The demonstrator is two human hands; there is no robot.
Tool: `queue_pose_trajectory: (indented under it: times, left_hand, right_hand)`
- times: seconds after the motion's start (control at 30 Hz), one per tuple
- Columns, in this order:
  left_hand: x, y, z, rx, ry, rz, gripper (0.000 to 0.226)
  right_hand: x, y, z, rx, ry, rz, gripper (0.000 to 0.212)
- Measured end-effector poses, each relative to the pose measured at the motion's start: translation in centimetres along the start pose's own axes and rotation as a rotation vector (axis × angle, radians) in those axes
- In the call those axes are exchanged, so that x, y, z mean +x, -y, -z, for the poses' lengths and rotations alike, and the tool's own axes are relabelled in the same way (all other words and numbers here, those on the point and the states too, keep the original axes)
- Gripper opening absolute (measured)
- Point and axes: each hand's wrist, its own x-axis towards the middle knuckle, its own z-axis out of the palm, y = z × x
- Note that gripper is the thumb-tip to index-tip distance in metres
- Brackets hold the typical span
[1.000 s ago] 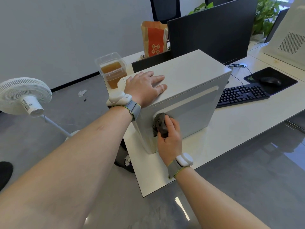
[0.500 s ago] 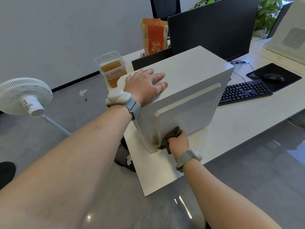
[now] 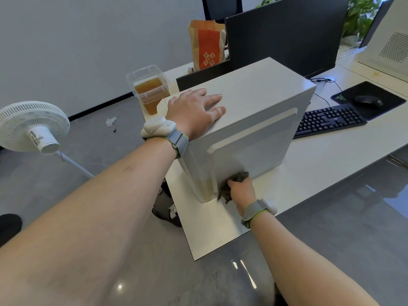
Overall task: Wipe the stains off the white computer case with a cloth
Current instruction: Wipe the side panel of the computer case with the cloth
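Note:
The white computer case [image 3: 260, 129] stands upright on the white desk [image 3: 220, 228]. My left hand [image 3: 196, 110] lies flat on its top near the front corner, fingers straight. My right hand [image 3: 241, 189] grips a crumpled dark grey cloth [image 3: 229, 187] and presses it against the bottom of the case's side panel, close to the front edge. A yellowish stain shows on the case's front edge just left of the cloth.
A black keyboard [image 3: 329, 120], mouse [image 3: 367, 100] on a black mat, and a monitor [image 3: 284, 34] sit behind and right of the case. A clear container of brown liquid [image 3: 151, 93] and a paper bag [image 3: 206, 48] stand behind. A white fan [image 3: 33, 128] is on the floor left.
My right hand slid the cloth down the side panel from mid height to the bottom, then slightly right. The left hand stayed flat on top.

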Motion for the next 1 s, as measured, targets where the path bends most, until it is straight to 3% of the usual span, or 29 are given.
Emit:
queue_pose_trajectory:
  times: [0.07,0.13,0.27,0.33,0.43,0.57,0.6,0.7,0.8,0.87,0.93,1.0]
  left_hand:
    - [0.0,0.0,0.1,0.000,0.000,-0.002,0.056]
    - [0.1,0.1,0.1,-0.005,-0.003,0.001,0.057]
    - [0.2,-0.1,-0.1,-0.004,0.002,-0.002,0.057]
    - [0.0,0.0,-0.1,-0.005,0.000,-0.001,0.057]
    - [0.1,0.1,0.0,-0.006,-0.002,0.000,0.057]
    - [0.1,0.1,0.0,-0.011,0.003,-0.002,0.057]
    - [0.1,0.1,0.0,-0.012,0.003,0.000,0.057]
    - [0.1,0.1,0.0,-0.005,-0.002,0.000,0.057]
    - [0.1,0.1,0.0,-0.005,-0.002,-0.004,0.057]
    - [0.1,0.1,0.0,-0.009,0.000,-0.004,0.057]
    - [0.1,0.1,0.0,-0.005,0.000,0.000,0.057]
    - [0.1,0.1,0.0,-0.006,0.000,0.004,0.056]
  right_hand:
    - [0.7,0.4,1.3,0.129,-0.102,-0.051,0.015]
    - [1.9,0.7,1.5,0.296,-0.211,-0.088,0.022]
    - [1.9,-0.8,-0.7,0.204,0.147,-0.249,0.017]
    - [1.6,-1.0,-0.4,0.172,0.152,-0.273,0.015]
    - [2.8,-0.3,0.5,0.253,-0.082,-0.199,0.012]
    - [2.1,-0.5,-0.6,0.116,0.199,-0.311,0.006]
    - [2.2,-0.7,-0.6,0.127,0.210,-0.324,0.008]
    - [2.7,0.0,0.4,0.227,-0.026,-0.260,0.031]
    - [1.9,0.0,-0.3,0.206,0.074,-0.296,0.043]
    - [1.2,-0.3,-1.1,0.207,0.207,-0.377,0.031]
    - [0.7,0.2,-1.4,0.192,0.237,-0.351,0.015]
    - [0.2,1.0,-1.6,0.234,0.102,-0.260,0.009]
